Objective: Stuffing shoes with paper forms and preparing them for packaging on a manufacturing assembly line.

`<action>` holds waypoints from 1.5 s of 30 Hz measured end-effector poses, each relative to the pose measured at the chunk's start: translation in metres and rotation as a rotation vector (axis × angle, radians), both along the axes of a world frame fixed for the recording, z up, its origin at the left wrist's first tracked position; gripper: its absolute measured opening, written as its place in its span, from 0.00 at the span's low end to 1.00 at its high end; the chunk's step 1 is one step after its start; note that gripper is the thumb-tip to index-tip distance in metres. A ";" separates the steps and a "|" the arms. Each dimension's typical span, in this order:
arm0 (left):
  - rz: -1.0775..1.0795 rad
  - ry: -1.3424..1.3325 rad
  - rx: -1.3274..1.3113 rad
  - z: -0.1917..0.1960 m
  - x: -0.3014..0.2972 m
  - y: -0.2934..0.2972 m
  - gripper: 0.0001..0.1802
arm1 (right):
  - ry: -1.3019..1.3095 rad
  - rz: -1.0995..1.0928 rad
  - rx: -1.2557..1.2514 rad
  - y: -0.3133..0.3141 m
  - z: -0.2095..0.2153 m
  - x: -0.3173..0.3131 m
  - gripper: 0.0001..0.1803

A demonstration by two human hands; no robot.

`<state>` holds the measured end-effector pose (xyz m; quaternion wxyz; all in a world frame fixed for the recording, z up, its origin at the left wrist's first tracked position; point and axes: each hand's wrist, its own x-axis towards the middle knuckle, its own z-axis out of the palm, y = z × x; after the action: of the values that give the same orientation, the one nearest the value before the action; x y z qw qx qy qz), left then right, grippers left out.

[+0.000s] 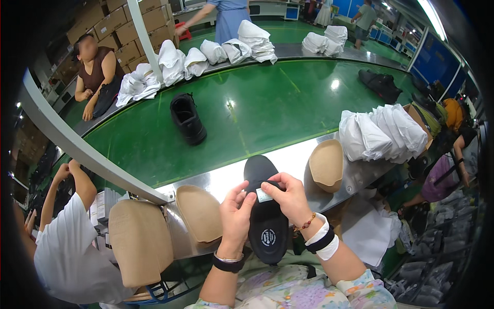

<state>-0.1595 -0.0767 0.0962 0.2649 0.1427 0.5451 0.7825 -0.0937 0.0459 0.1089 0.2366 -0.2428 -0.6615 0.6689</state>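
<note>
A black shoe insole with a pale printed mark on its heel lies lengthwise before me, its toe end over the metal ledge. On its middle is a small whitish rectangular label. The thumb of my right hand rests on the label, and its fingers close round the insole's right side. At the left edge of the insole is my left hand, thumb and fingers apart, the thumb tip close beside the label. Whether its hidden fingers touch the insole's underside I cannot tell.
Tan moulded inserts flank me on the ledge. Beyond runs a green conveyor belt carrying a black shoe. White wrapped bundles sit at right and along the far side. A grey post curves at left. Co-workers are nearby.
</note>
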 end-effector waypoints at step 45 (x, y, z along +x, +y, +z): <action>-0.144 1.476 -0.108 0.021 0.174 0.121 0.12 | -1.045 -1.541 0.236 0.103 -0.262 0.462 0.10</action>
<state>0.0140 0.0441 0.1168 -0.1128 0.6536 0.6084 0.4358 0.3678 0.1490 -0.1528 0.3104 -0.8582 -0.4041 0.0625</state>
